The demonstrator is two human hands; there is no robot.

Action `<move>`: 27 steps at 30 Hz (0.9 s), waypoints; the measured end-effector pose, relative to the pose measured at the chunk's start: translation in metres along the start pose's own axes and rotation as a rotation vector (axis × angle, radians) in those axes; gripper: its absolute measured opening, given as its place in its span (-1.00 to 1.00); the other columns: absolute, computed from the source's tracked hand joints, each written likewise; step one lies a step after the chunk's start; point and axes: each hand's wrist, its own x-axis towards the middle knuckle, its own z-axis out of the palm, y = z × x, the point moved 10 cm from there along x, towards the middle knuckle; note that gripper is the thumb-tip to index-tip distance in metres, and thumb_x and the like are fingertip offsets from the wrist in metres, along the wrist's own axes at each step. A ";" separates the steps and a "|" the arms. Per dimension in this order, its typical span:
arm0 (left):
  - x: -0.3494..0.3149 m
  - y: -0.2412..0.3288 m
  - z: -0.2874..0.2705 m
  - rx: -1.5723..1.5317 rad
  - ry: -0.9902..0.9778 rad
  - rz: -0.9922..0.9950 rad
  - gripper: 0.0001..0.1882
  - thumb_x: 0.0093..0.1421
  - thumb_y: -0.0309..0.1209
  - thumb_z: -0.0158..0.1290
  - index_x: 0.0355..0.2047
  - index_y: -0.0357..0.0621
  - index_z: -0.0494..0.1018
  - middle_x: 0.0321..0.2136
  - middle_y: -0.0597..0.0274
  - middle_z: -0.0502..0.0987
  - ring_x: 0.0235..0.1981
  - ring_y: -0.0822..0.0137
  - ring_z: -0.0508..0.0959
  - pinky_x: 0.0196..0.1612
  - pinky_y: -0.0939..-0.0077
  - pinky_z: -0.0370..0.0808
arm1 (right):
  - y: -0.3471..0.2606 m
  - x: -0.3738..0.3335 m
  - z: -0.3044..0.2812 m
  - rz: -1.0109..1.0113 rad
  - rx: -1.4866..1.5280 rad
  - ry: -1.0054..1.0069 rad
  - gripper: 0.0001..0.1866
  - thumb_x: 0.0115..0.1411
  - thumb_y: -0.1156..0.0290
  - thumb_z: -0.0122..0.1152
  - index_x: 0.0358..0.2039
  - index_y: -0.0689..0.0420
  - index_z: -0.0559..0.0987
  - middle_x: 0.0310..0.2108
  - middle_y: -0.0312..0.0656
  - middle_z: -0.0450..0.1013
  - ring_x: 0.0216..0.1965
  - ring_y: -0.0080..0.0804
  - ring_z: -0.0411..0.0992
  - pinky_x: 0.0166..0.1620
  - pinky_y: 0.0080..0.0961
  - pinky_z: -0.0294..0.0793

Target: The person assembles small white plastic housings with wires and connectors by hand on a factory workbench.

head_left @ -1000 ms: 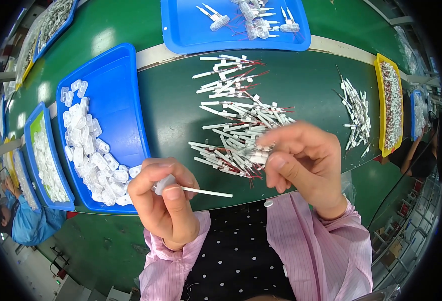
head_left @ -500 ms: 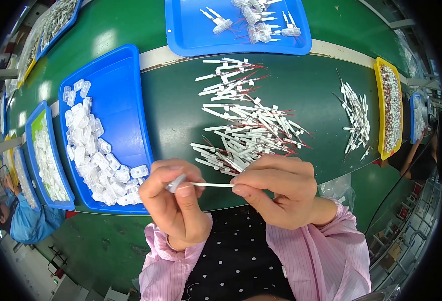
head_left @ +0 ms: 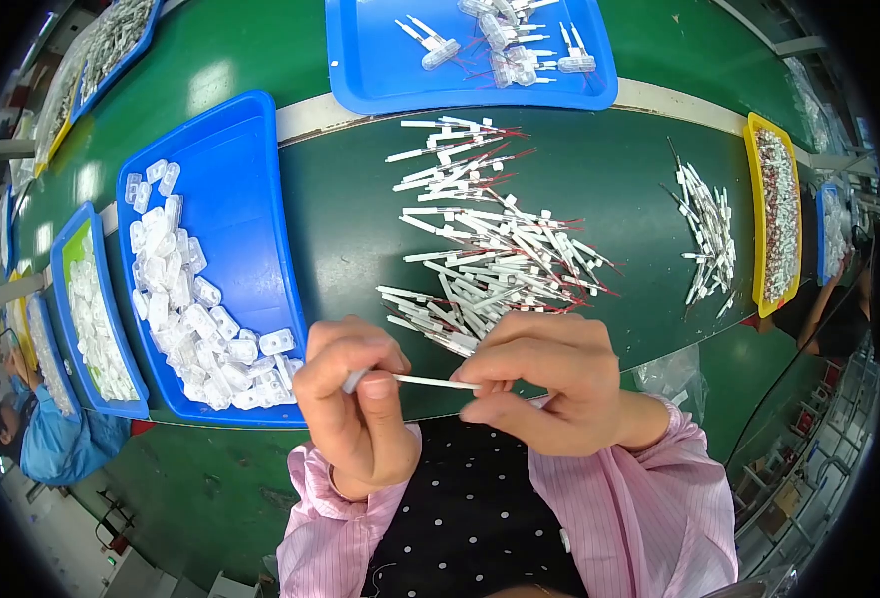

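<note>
My left hand (head_left: 353,404) pinches a small clear plastic housing, mostly hidden by the fingers. From it a thin white sleeved lead (head_left: 430,382) runs across to my right hand (head_left: 549,384), whose fingers are closed around its other end. Both hands are held above the table's near edge. Just beyond them lies a loose pile of white sleeved leads with red wires (head_left: 510,249). A blue tray (head_left: 245,199) at the left holds many clear plastic housings (head_left: 176,269).
At the far side a blue tray (head_left: 390,85) holds housings with leads attached. A smaller bunch of white leads (head_left: 707,234) lies at right, beside a yellow tray (head_left: 759,209) of small parts. Another blue-rimmed tray (head_left: 131,404) stands at far left, near a person in blue (head_left: 76,439).
My left hand has moved slightly right and turned, hiding more of the housing. The right hand's fingers have shifted on the lead, which tilts slightly more downward to the right.
</note>
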 end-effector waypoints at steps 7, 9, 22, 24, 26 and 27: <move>-0.002 0.023 -0.041 -0.075 0.399 0.133 -0.87 0.27 -0.40 -0.17 -0.22 -0.16 0.22 -0.48 0.16 0.30 -0.60 0.44 0.24 -0.63 0.66 0.15 | -0.015 -0.005 -0.013 -0.129 -0.228 0.085 -0.90 -0.04 0.56 0.26 -0.47 0.29 0.57 -0.59 -0.13 0.41 -0.69 -0.48 0.28 -0.65 -0.62 0.18; -0.003 0.017 -0.059 -0.147 0.544 0.073 -0.86 0.28 -0.37 -0.18 -0.25 -0.17 0.24 -0.53 0.21 0.28 -0.63 0.46 0.21 -0.69 0.68 0.11 | -0.007 -0.006 -0.019 -0.047 -0.035 0.068 -0.91 -0.05 0.61 0.24 -0.45 0.28 0.57 -0.58 -0.15 0.42 -0.64 -0.47 0.33 -0.62 -0.63 0.23; 0.002 -0.002 0.035 -0.417 -0.265 -0.236 -0.81 0.00 -0.58 0.14 -0.31 -0.26 0.50 -0.45 0.24 0.36 -0.49 0.47 0.33 -0.47 0.69 0.28 | 0.038 -0.019 0.020 0.269 1.050 -0.052 -0.85 0.17 0.52 0.07 -0.33 0.35 0.52 -0.34 -0.01 0.45 -0.40 -0.39 0.44 -0.36 -0.57 0.44; 0.009 0.018 0.025 -0.091 -0.218 -0.026 -0.77 -0.07 -0.53 0.20 -0.33 -0.21 0.51 -0.48 0.25 0.33 -0.50 0.42 0.33 -0.49 0.64 0.24 | 0.038 -0.019 0.021 0.281 1.067 -0.059 -0.83 0.18 0.49 0.06 -0.32 0.36 0.51 -0.34 0.00 0.45 -0.39 -0.38 0.44 -0.35 -0.55 0.45; 0.014 0.026 0.019 0.035 -0.191 0.051 -0.75 -0.10 -0.50 0.22 -0.34 -0.20 0.50 -0.49 0.25 0.33 -0.51 0.40 0.33 -0.50 0.60 0.22 | 0.046 -0.013 -0.001 0.252 0.830 0.084 -0.81 0.18 0.48 0.06 -0.30 0.37 0.51 -0.32 0.02 0.44 -0.38 -0.39 0.43 -0.35 -0.55 0.45; 0.015 0.034 0.016 0.162 -0.166 0.132 -0.73 -0.13 -0.47 0.25 -0.36 -0.18 0.50 -0.50 0.25 0.32 -0.52 0.37 0.33 -0.52 0.57 0.20 | 0.049 -0.013 -0.005 0.257 0.832 0.081 -0.81 0.18 0.48 0.06 -0.30 0.37 0.51 -0.32 0.02 0.44 -0.38 -0.39 0.43 -0.35 -0.55 0.45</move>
